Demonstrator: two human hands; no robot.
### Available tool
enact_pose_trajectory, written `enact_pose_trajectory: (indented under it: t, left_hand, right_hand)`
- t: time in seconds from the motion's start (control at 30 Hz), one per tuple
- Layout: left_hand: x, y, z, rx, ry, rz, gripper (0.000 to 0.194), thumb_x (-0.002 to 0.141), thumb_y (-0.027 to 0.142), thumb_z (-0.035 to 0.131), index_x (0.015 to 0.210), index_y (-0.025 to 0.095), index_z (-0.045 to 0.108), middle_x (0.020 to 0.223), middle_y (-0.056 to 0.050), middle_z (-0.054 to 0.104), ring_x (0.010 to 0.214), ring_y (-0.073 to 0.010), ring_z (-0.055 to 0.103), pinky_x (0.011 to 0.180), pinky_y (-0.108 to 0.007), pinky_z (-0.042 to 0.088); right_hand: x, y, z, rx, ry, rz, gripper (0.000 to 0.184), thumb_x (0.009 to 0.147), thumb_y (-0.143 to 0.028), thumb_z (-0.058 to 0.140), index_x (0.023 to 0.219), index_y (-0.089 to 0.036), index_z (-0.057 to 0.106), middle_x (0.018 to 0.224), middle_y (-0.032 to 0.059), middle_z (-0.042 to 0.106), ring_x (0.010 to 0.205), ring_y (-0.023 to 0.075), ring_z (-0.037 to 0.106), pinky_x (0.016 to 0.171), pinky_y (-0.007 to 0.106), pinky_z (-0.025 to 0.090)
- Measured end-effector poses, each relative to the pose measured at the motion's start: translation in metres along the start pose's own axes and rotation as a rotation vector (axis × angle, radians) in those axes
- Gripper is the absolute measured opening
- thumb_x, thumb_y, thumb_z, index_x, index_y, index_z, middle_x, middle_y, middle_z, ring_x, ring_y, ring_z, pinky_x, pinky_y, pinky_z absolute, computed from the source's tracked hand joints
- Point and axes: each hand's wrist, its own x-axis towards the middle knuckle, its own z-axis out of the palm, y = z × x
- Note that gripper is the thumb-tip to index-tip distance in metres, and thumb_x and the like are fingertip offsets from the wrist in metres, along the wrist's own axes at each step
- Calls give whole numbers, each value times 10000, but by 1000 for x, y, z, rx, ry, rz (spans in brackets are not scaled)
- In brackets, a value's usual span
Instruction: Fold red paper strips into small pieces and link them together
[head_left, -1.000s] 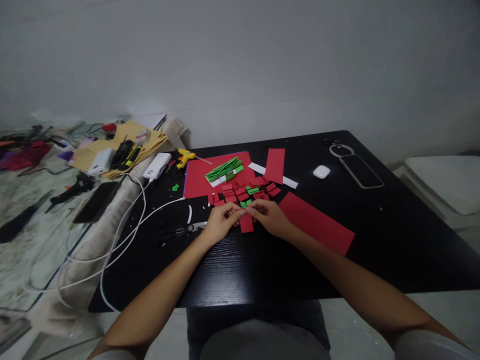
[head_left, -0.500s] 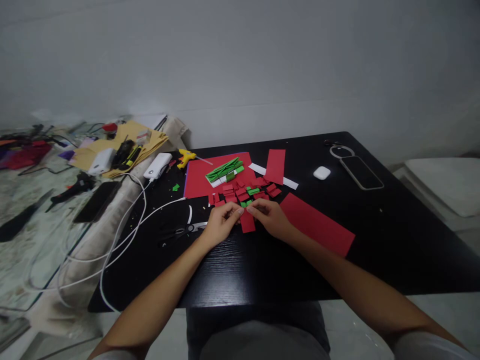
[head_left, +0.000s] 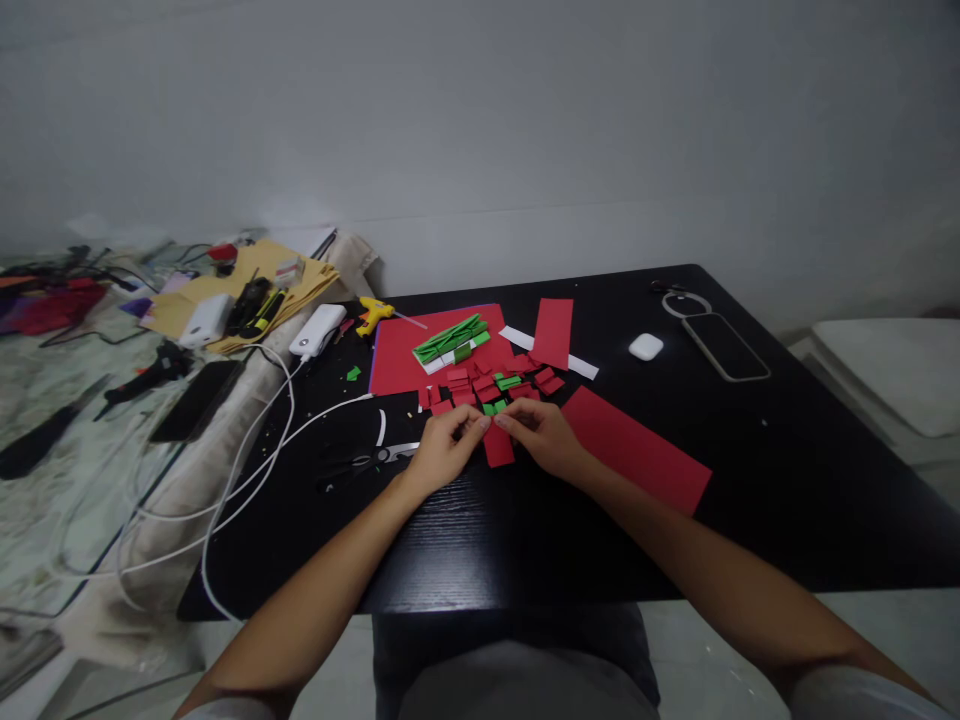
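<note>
A small red paper strip [head_left: 499, 447] is pinched at its far end between my two hands, over the black table. My left hand [head_left: 448, 445] is closed on the strip's left corner with thumb and finger. On the right corner, my right hand [head_left: 541, 432] grips it the same way. Just beyond the fingertips lie several small folded red paper pieces [head_left: 463, 378], with a few folded green pieces [head_left: 508, 382] among them. A larger red paper rectangle [head_left: 637, 445] lies beside my right forearm. Scissors [head_left: 386, 454] rest to the left of my left hand.
Behind the pieces, a red sheet [head_left: 390, 360] carries a folded green paper bundle [head_left: 450, 338]. A yellow glue gun [head_left: 373, 315], a white power bank [head_left: 317, 330] and a white cable [head_left: 289, 420] are at the left. A phone [head_left: 725, 347] and white earbud case [head_left: 646, 347] are at the right.
Both hands keep their pinch on the red strip and have barely moved. The whole view has shifted very slightly.
</note>
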Motion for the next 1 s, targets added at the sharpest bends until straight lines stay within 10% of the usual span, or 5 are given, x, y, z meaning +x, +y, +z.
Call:
enact_pose_trajectory:
  t: [1.0]
  left_hand:
    - [1, -1, 1, 25, 5, -12, 320, 981, 431, 471, 791, 185, 546, 650, 19, 569, 606, -126, 525, 603, -236, 396]
  right_hand:
    - [-1, -4, 2, 41, 76, 71, 308, 797, -498, 708, 754, -193, 692, 696, 12, 683, 613, 152, 621, 577, 275, 536]
